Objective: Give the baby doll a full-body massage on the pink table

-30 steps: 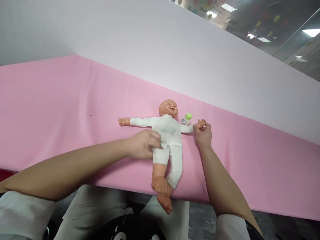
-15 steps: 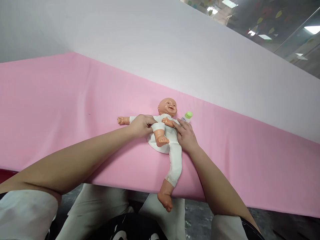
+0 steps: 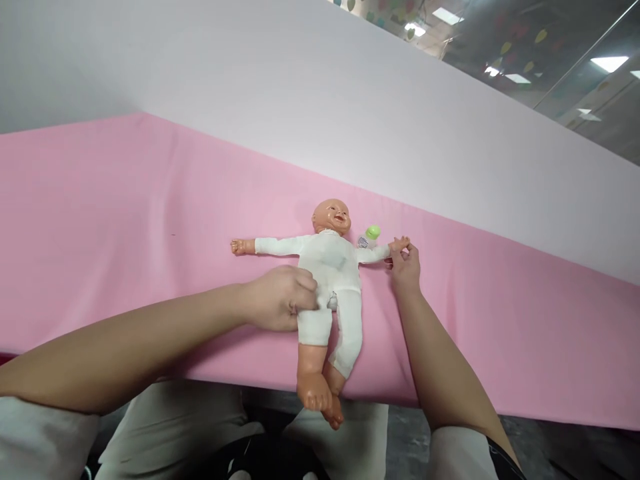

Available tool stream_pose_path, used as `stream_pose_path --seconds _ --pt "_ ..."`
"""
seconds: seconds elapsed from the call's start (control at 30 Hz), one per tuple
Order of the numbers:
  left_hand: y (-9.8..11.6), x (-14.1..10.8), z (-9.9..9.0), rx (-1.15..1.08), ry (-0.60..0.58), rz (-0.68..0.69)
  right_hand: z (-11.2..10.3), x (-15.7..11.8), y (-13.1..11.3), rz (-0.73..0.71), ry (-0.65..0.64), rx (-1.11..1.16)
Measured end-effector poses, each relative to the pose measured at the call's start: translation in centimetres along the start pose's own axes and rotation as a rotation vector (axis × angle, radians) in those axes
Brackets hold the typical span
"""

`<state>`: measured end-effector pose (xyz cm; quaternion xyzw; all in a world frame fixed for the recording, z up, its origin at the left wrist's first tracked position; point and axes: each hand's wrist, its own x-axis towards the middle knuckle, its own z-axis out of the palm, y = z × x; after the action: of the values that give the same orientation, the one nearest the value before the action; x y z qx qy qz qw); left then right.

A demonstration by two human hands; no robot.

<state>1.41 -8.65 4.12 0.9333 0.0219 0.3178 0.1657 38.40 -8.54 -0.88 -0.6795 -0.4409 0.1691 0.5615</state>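
Observation:
A baby doll (image 3: 330,260) with a white cloth body lies on its back on a pink padded surface (image 3: 210,180), its feet past the front edge. My left hand (image 3: 283,298) is closed at the doll's hip and upper leg, on the left side of the picture, its fingers curled on the white cloth. With thumb and fingers, my right hand (image 3: 405,267) pinches the doll's outstretched arm at the wrist. Beside the doll's head lies a small clear bottle (image 3: 369,237) with a green cap.
A pale wall (image 3: 300,87) rises behind the pink surface. Glass with reflected ceiling lights shows at the upper right. My legs (image 3: 185,427) are below the front edge.
The doll's bent leg has come down and now lies extended. Its right-side arm, earlier folded on the chest, is stretched outward with my right hand. My left hand has moved down to the hip.

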Motion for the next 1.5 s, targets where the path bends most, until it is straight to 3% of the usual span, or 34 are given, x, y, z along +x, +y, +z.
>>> stream_pose_path --seconds 0.1,0.2,0.27,0.37,0.43,0.5,0.57,0.73,0.87,1.03,1.13,1.27,1.4,1.5 --pt "1.0 0.1 0.7 -0.049 -0.137 0.086 -0.6 0.9 0.8 0.168 0.007 -0.125" --pt "1.4 0.1 1.0 -0.013 -0.166 0.099 -1.0 1.5 1.2 0.140 -0.017 -0.391" --pt "1.1 0.0 1.0 -0.006 -0.135 0.074 -1.2 1.6 1.1 0.098 -0.017 -0.468" --pt "0.1 -0.1 0.8 0.005 0.005 0.034 -1.1 1.1 0.5 0.099 0.007 -0.363" --pt "-0.9 -0.3 0.6 0.032 0.127 -0.007 -0.6 0.3 -0.3 0.001 0.061 -0.258" --pt "-2.1 -0.3 0.6 0.065 0.224 -0.071 0.5 -1.0 -1.4 -0.192 0.093 -0.176" --pt "-3.4 -0.3 0.8 0.094 0.268 -0.134 1.9 -2.4 -2.5 -0.360 0.024 -0.133" --pt "-6.1 0.0 1.1 0.093 0.220 -0.244 4.7 -4.7 -4.1 -0.752 -0.286 -0.426" --pt "-7.0 0.3 0.6 0.013 0.167 -0.378 5.0 -4.8 -4.2 -0.840 -0.427 -0.552" --pt "-7.3 -0.1 0.6 0.021 0.194 -0.363 4.7 -4.6 -4.1 -0.753 -0.377 -0.505" --pt "-6.8 -0.4 1.0 0.079 0.257 -0.261 4.2 -3.9 -3.5 -0.563 -0.275 -0.421" --pt "-4.6 -0.4 1.0 0.086 0.311 -0.128 2.6 -2.3 -2.5 -0.323 -0.112 -0.258" --pt "-1.6 -0.1 0.8 0.003 0.246 0.057 1.1 -0.9 -1.6 -0.209 -0.078 -0.081" --pt "-0.2 0.0 1.1 0.005 0.155 0.144 0.4 -0.1 -1.0 -0.033 -0.067 0.144"
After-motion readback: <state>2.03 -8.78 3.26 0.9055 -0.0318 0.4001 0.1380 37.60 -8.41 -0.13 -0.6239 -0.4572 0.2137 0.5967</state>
